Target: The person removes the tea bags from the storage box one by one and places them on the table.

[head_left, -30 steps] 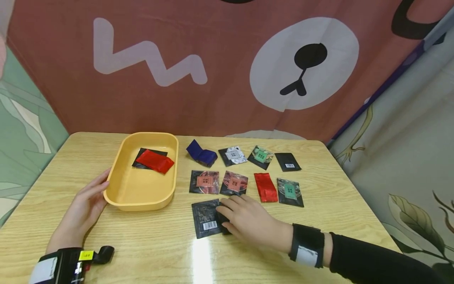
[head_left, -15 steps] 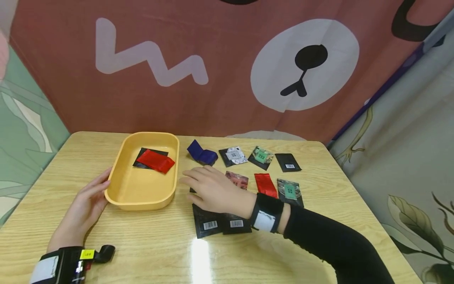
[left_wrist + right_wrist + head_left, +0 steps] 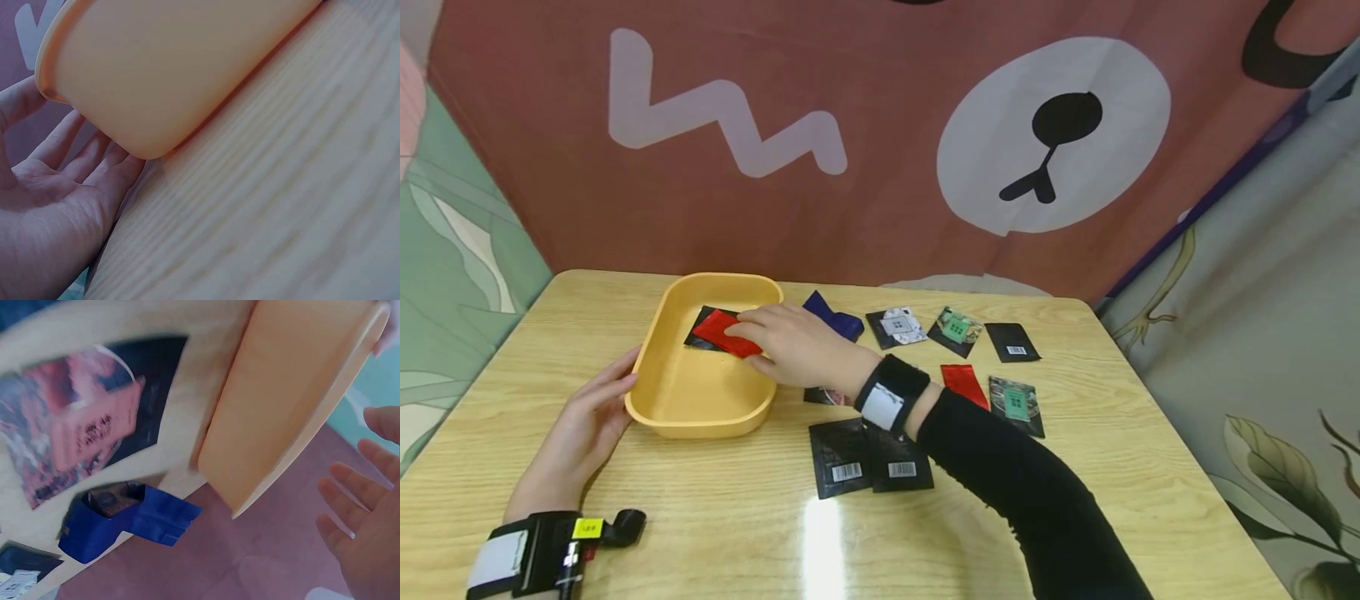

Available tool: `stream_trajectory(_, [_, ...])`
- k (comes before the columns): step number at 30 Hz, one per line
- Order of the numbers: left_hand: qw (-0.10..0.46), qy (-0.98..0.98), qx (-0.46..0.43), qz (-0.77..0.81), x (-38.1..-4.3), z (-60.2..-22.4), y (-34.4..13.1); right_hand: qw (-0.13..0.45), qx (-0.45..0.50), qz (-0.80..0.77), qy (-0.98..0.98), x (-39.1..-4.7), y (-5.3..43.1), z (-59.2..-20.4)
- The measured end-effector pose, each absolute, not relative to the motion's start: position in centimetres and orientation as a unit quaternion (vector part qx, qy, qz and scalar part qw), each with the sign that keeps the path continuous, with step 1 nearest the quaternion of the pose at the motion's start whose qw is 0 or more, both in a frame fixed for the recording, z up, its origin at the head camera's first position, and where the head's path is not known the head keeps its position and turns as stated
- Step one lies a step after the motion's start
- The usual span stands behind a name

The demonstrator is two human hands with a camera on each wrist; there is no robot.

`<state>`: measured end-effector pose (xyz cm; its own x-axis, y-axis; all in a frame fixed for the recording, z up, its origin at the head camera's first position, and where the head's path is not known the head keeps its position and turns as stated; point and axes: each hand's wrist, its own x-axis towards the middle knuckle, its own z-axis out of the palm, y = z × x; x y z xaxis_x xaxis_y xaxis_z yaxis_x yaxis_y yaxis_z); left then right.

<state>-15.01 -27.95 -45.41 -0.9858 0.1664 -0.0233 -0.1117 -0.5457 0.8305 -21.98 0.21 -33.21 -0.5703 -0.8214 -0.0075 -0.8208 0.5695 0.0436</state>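
My left hand (image 3: 583,421) rests against the outer left side of a yellow tray (image 3: 700,412); in the left wrist view its fingertips pass partly behind the tray's wall. Over the tray's right side hovers my right hand (image 3: 801,346), fingers loosely spread. Nothing shows between those fingers in the right wrist view. Inside the tray, a red packet (image 3: 718,329) lies across a black packet (image 3: 696,337), partly covered by the right fingers in the head view. A flat sachet with a pink label (image 3: 97,428) lies on the table beside the tray, mostly under the right forearm in the head view.
A folded dark blue pouch (image 3: 842,323) sits right of the tray. Several flat sachets lie in rows, among them a white-labelled one (image 3: 897,327), a green-labelled one (image 3: 955,331) and a red packet (image 3: 964,385). Two black sachets (image 3: 835,458) lie in front.
My right hand has moved up and left, from the front black sachets, across the pink-labelled ones, to over the tray. Both front black sachets now show. My left hand stays at the tray.
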Motion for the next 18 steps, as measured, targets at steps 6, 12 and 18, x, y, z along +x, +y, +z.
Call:
stream_trajectory(6, [0.08, 0.458, 0.038, 0.884, -15.0, -45.5, -28.0, -0.03, 0.43, -0.045, -0.901, -23.9, -1.9, -33.8])
stream_trajectory(12, [0.078, 0.464, 0.045, 0.881, -15.1, -45.6, -28.0, -0.067, 0.403, -0.114, -0.906, -25.0, -4.0, -35.4])
stream_trajectory(18, [0.076, 0.463, 0.045, 0.882, -15.1, -45.6, -27.8, -0.084, 0.37, -0.146, -0.913, -25.3, -5.0, -36.1])
